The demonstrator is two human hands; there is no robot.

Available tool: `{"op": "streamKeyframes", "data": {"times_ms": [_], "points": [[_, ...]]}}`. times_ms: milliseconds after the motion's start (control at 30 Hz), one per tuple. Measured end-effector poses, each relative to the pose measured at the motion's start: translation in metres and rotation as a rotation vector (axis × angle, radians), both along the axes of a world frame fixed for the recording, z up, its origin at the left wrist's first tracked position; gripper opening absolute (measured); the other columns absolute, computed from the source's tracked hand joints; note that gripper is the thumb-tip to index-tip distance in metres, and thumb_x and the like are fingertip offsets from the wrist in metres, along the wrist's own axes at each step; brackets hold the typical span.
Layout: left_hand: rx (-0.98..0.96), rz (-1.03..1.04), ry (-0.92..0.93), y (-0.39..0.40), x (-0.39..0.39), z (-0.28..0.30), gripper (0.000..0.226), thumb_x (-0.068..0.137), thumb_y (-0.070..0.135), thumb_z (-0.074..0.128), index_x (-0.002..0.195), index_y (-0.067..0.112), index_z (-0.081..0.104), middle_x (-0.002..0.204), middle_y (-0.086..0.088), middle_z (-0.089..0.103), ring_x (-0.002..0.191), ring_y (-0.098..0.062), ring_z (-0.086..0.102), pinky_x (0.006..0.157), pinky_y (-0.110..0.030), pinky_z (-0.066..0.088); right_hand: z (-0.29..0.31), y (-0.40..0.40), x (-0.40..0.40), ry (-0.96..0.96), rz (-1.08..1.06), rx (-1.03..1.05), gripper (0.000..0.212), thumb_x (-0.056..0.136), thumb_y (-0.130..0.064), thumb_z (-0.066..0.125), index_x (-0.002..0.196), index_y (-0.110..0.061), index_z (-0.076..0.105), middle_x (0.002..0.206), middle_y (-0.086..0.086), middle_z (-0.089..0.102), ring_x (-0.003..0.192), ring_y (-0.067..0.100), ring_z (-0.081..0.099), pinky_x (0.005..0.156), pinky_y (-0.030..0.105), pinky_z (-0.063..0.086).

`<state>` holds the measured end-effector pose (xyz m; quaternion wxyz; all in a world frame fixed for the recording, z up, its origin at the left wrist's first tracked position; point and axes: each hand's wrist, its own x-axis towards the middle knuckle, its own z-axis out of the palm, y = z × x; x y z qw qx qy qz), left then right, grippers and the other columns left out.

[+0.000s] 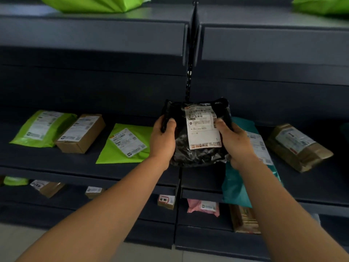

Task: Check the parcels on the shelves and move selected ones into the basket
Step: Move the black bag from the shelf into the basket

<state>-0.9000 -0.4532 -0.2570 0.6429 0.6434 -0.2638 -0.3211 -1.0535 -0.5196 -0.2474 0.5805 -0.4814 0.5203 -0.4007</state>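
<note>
Both hands are holding the black parcel [196,133] up in front of the middle shelf [75,163], label facing the person, likely for checking. The left hand [162,140] is gripping its left edge, the right hand [234,142] its right edge, thumbs on top, arms outstretched. No basket is showing.

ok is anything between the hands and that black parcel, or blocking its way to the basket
Nothing between them: the left hand and right hand already grip the black parcel by its two sides, above the shelf. No basket shows in this view, so that path cannot be judged.
</note>
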Motion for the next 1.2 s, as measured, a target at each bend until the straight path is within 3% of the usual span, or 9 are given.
{"op": "streamKeyframes", "data": {"times_ms": [233,333,433,500,633,767,900,1034,1200], "points": [[0.027,-0.138,0.001,0.018,-0.026,0.015,0.048,0.096,0.046,0.047,0.140,0.031,0.043,0.133,0.001,0.056,0.116,-0.017,0.055,0.103,-0.042,0.045,0.021,0.037,-0.037,-0.134,-0.065,0.038,0.025,0.088,-0.036,0.068,0.108,-0.022,0.064,0.095,0.003,0.076,0.089,0.024,0.072,0.078,0.039,0.057],[0.006,-0.195,0.002,0.034,-0.043,0.023,0.047,0.097,0.043,0.048,0.141,0.029,0.043,0.134,0.002,0.054,0.117,-0.016,0.053,0.104,-0.039,0.044,0.029,0.065,-0.056,-0.133,-0.142,0.025,0.074,0.070,-0.046,0.078,0.134,-0.018,0.052,0.109,0.004,0.073,0.101,0.027,0.069,0.094,0.047,0.052],[-0.026,-0.266,-0.001,0.051,-0.065,0.029,0.045,0.096,0.041,0.049,0.139,0.027,0.048,0.130,0.002,0.058,0.115,-0.016,0.056,0.102,-0.036,0.046,0.033,0.094,-0.084,-0.156,-0.203,0.021,0.103,0.057,-0.046,0.080,0.146,-0.018,0.038,0.116,0.008,0.070,0.098,0.028,0.071,0.088,0.054,0.055],[-0.031,-0.333,0.003,0.064,-0.085,0.028,0.042,0.096,0.041,0.050,0.136,0.026,0.050,0.124,0.002,0.060,0.110,-0.016,0.058,0.097,-0.035,0.048,0.035,0.119,-0.104,-0.121,-0.255,-0.003,0.093,0.058,-0.045,0.077,0.141,-0.019,0.046,0.114,0.007,0.071,0.096,0.027,0.072,0.087,0.053,0.056],[-0.005,-0.444,0.040,0.085,-0.134,0.020,0.036,0.091,0.045,0.055,0.116,0.020,0.052,0.113,-0.002,0.062,0.102,-0.020,0.061,0.090,-0.039,0.052,0.031,0.168,-0.152,-0.058,-0.399,-0.053,0.027,0.084,-0.029,0.068,0.110,-0.023,0.063,0.099,0.004,0.075,0.093,0.026,0.072,0.087,0.049,0.056],[0.035,-0.581,0.071,0.107,-0.194,0.011,0.031,0.091,0.043,0.056,0.108,0.018,0.048,0.102,-0.002,0.061,0.093,-0.019,0.062,0.079,-0.036,0.054,0.019,0.213,-0.207,-0.009,-0.618,-0.038,0.038,0.078,-0.034,0.073,0.109,-0.019,0.057,0.104,0.008,0.071,0.092,0.027,0.070,0.083,0.053,0.057],[0.054,-0.688,-0.001,0.126,-0.259,0.000,0.027,0.092,0.041,0.056,0.102,0.018,0.046,0.103,-0.004,0.058,0.091,-0.019,0.057,0.079,-0.033,0.049,-0.001,0.257,-0.264,-0.024,-0.759,-0.004,0.028,0.084,-0.034,0.071,0.103,-0.019,0.058,0.103,0.009,0.071,0.094,0.029,0.070,0.082,0.052,0.058],[0.078,-0.810,-0.051,0.142,-0.326,-0.014,0.029,0.094,0.039,0.054,0.105,0.013,0.045,0.091,0.002,0.053,0.080,-0.013,0.052,0.062,-0.025,0.040,-0.017,0.293,-0.320,-0.057,-0.876,0.023,0.022,0.086,-0.031,0.069,0.102,-0.019,0.060,0.101,0.008,0.072,0.092,0.027,0.071,0.080,0.049,0.059],[0.135,-0.938,-0.097,0.159,-0.420,-0.042,0.026,0.094,0.038,0.054,0.101,0.013,0.050,0.092,0.000,0.056,0.087,-0.017,0.054,0.070,-0.030,0.043,-0.041,0.332,-0.403,-0.086,-0.994,0.084,0.018,0.085,-0.030,0.070,0.098,-0.022,0.060,0.101,0.007,0.073,0.090,0.027,0.071,0.079,0.049,0.059]]}}
